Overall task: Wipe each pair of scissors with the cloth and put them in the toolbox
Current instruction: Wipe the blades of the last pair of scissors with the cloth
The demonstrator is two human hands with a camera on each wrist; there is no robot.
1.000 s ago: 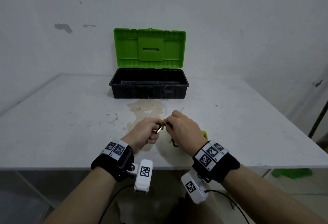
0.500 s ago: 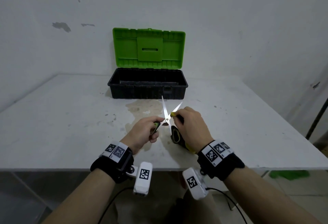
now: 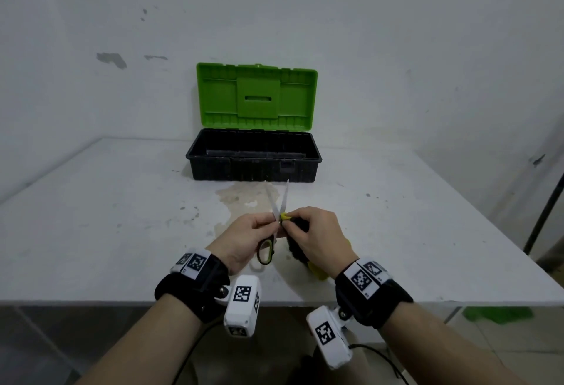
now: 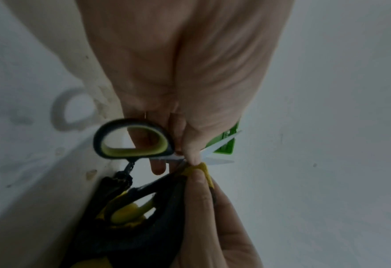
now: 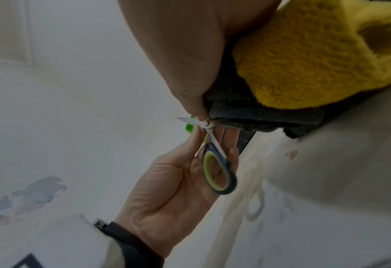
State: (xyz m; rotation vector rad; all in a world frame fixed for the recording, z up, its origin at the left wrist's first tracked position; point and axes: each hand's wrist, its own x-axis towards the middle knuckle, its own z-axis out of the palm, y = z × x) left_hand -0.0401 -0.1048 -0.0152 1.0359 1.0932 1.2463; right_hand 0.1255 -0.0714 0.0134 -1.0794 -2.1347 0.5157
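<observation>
My left hand [image 3: 244, 238] pinches a pair of scissors [image 3: 276, 201] near the pivot; the blades stand apart, pointing away toward the toolbox. One black and yellow-green handle loop [image 3: 265, 251] hangs below the fingers, also plain in the left wrist view [image 4: 132, 138] and the right wrist view [image 5: 219, 172]. My right hand [image 3: 317, 238] grips a yellow and dark grey cloth [image 3: 297, 244] and presses it against the scissors at the pivot. The cloth [image 5: 316, 59] bunches under the palm. The toolbox [image 3: 253, 167], black with a green lid [image 3: 256, 97], stands open at the back.
The white table [image 3: 106, 216] bears a yellowish stain [image 3: 244, 198] in front of the toolbox. Its front edge runs just under my wrists. A wall stands right behind the toolbox. A dark pole [image 3: 546, 213] leans at the right.
The scissors have come up from between my hands and their blades have opened, then narrowed a little. Both hands have shifted slightly away from me.
</observation>
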